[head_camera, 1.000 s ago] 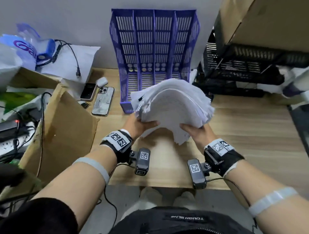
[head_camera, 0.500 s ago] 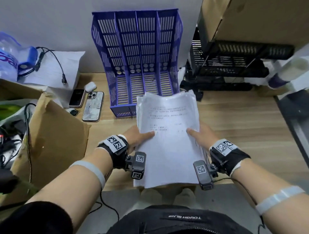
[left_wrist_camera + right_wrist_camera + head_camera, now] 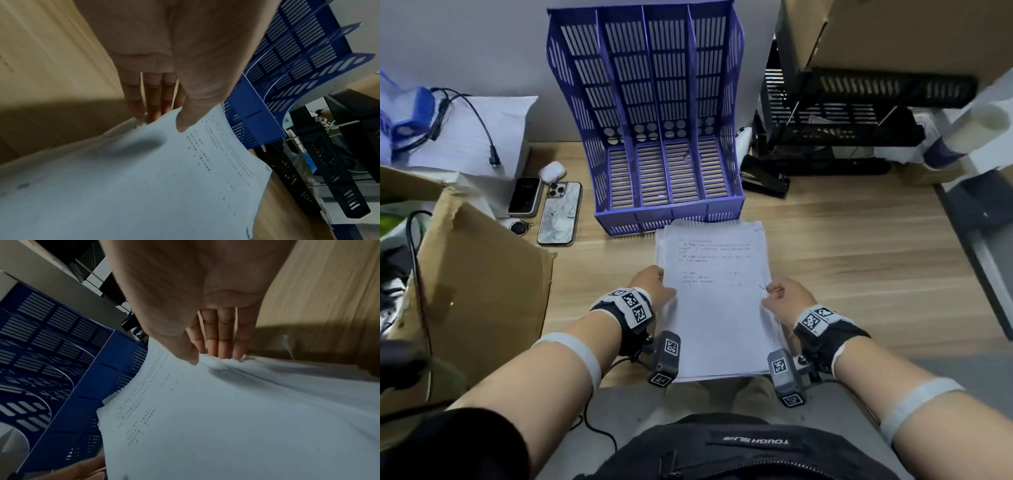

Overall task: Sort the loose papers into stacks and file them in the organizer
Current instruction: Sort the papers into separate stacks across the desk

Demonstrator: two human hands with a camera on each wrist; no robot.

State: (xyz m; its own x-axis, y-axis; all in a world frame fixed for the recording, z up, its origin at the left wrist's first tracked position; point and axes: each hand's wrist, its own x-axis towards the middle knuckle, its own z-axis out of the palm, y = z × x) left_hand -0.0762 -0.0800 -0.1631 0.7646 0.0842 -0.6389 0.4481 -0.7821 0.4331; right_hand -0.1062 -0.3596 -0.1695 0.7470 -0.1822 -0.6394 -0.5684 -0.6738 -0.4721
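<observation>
A thick stack of white printed papers (image 3: 717, 301) lies flat on the wooden desk (image 3: 859, 260), its far edge against the front of the purple-blue file organizer (image 3: 654, 113). All the organizer's slots look bare. My left hand (image 3: 654, 287) pinches the stack's left edge, and in the left wrist view (image 3: 162, 121) its thumb lies on the top sheet (image 3: 144, 186) with the fingers under the edge. My right hand (image 3: 784, 298) pinches the right edge the same way, thumb above and fingers below (image 3: 207, 359). The stack's near end overhangs the desk's front edge.
A cardboard box (image 3: 482, 274) stands close on the left. Two phones (image 3: 560, 212), an earbud case (image 3: 552, 171) and a key fob lie left of the organizer. A black stapler (image 3: 763, 178) and black wire rack (image 3: 842, 113) sit to its right.
The stack was raised and bent between both hands; it has since been flattened and lowered onto the desk in front of the organizer. Both hands have slid out to its side edges.
</observation>
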